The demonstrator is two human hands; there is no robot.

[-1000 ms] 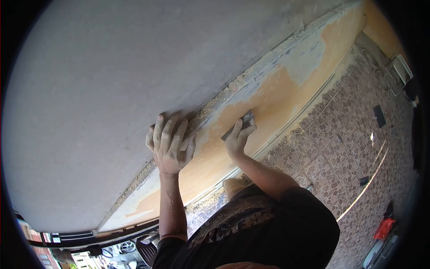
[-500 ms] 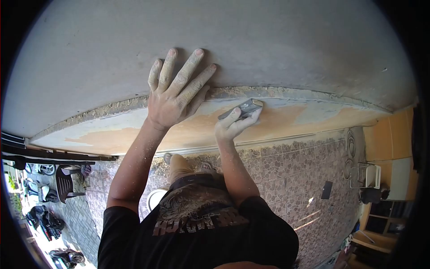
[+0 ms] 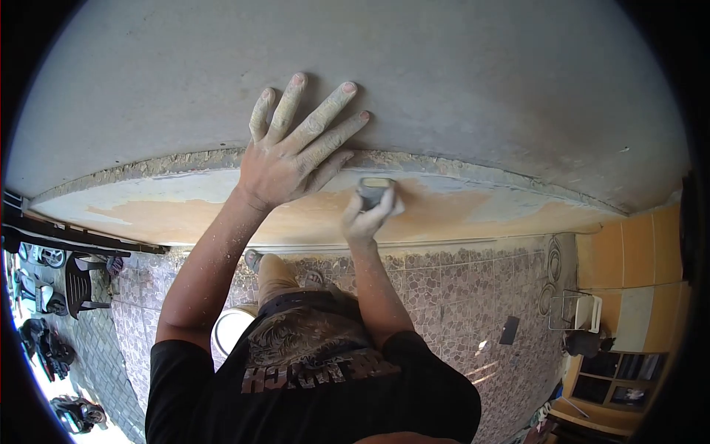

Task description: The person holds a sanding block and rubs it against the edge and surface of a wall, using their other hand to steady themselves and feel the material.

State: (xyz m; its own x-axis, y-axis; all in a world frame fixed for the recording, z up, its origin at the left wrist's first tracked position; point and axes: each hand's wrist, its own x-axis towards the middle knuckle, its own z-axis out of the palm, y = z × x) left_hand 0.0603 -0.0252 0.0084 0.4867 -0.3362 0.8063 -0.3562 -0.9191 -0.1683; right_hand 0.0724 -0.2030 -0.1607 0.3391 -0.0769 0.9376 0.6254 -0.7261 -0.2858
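Dusty and spread wide, my left hand (image 3: 285, 152) lies over the rough edge (image 3: 185, 161) of a large grey surface (image 3: 458, 81), its fingertips on the grey. To its right, my right hand (image 3: 370, 217) grips a small dark block (image 3: 376, 194) with a pale end, slightly blurred. The block is against the curved panel (image 3: 436, 207) below the edge, which is patched in white and orange. Pale dust covers the fingers of both hands.
Below the panel is a patterned tiled floor (image 3: 458, 296). A white bucket (image 3: 231, 329) stands beside my body. Motorcycles (image 3: 46, 348) and a dark chair (image 3: 80, 285) are at the left. At the right are a white chair (image 3: 586, 314) and a wooden cabinet (image 3: 614, 381).
My right hand has moved left with the block and turned it more upright. My left hand's fingers are spread a little wider. The whole view has shifted slightly.
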